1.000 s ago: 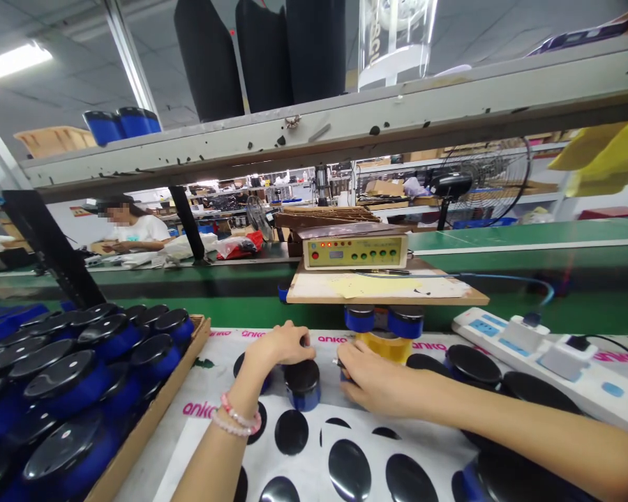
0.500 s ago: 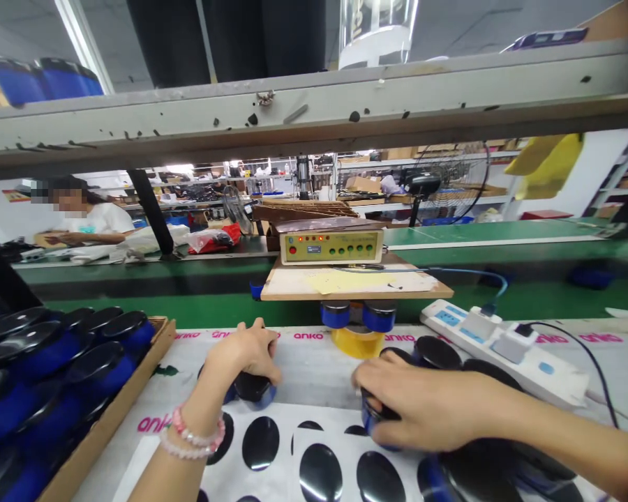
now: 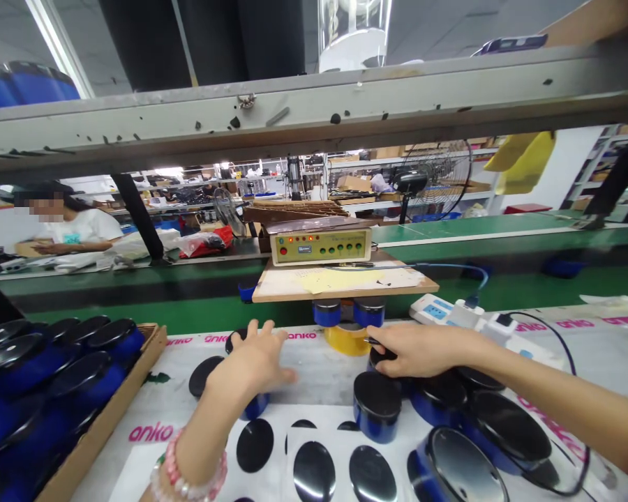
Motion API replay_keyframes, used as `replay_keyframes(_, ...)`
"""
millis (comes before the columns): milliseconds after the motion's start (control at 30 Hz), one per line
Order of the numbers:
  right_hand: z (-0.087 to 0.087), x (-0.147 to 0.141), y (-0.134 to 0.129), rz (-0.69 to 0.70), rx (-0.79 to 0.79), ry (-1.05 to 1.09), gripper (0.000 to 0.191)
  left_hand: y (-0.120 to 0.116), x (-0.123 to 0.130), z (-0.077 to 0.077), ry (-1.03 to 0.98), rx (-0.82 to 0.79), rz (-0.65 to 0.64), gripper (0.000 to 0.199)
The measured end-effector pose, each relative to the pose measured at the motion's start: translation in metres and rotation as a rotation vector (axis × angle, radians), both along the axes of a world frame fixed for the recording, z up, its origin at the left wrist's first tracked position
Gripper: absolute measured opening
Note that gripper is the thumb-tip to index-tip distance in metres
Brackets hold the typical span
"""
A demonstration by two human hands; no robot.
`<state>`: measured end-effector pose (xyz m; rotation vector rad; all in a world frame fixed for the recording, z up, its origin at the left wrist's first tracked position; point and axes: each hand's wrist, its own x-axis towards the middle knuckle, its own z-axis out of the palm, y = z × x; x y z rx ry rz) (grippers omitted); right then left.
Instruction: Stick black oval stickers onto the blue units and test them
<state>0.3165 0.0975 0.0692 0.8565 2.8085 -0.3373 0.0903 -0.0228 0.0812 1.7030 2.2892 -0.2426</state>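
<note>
My left hand [image 3: 254,362], with a bead bracelet at the wrist, is spread above blue cylinders with black tops at the left of centre; a blue side [image 3: 256,406] shows below its palm. Nothing is seen gripped in it. My right hand [image 3: 411,348] has its fingers closed on a black-topped blue cylinder [image 3: 379,358], which they partly cover. Just in front of it stands another such cylinder [image 3: 377,404]. Several more, one with a glossy lid [image 3: 463,464], stand at the right. A white sheet with black discs [image 3: 314,470] lies at the front.
A cardboard box [image 3: 151,341] of blue cylinders is at the left. A control box [image 3: 322,247] sits on a raised board [image 3: 345,280]. A power strip [image 3: 434,309] with cables lies at the right. Behind the green belt, a person [image 3: 78,226] works.
My left hand has lifted and its fingers have spread. My right hand has moved off the nearer cylinder, back to one behind it. The view has shifted slightly.
</note>
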Motion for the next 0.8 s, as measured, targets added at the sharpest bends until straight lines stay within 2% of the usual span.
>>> replay_keyframes(100,0.001,-0.004,0.0,-0.047,0.031,0.004,0.022,0.005,-0.013,-0.002,0.029,0.021,0.055,0.056)
replay_keyframes(200,-0.008,-0.013,-0.005,-0.108,0.057,-0.026,0.037,0.006,-0.023,-0.004,-0.007,0.027,0.018,0.05)
replay_keyframes(333,-0.012,-0.022,-0.013,-0.152,0.106,-0.042,0.025,0.002,-0.029,-0.005,-0.07,0.049,-0.038,0.05)
replay_keyframes(433,0.007,-0.025,-0.02,-0.163,0.168,0.02,0.016,0.0,-0.032,-0.003,-0.076,0.071,-0.024,0.049)
replay_keyframes(533,0.029,-0.036,-0.031,-0.05,0.184,0.127,0.017,0.003,-0.041,-0.005,-0.051,0.094,0.015,0.049)
replay_keyframes(600,0.032,-0.054,-0.039,0.092,0.147,0.158,0.021,0.007,-0.049,-0.01,-0.039,0.085,0.037,0.05)
replay_keyframes(700,0.014,-0.088,-0.046,0.271,0.1,0.144,0.02,0.012,-0.061,-0.018,-0.054,0.042,0.032,0.048)
replay_keyframes(800,-0.009,-0.113,-0.046,0.375,0.087,0.137,0.021,0.014,-0.07,-0.022,-0.079,0.023,-0.009,0.045)
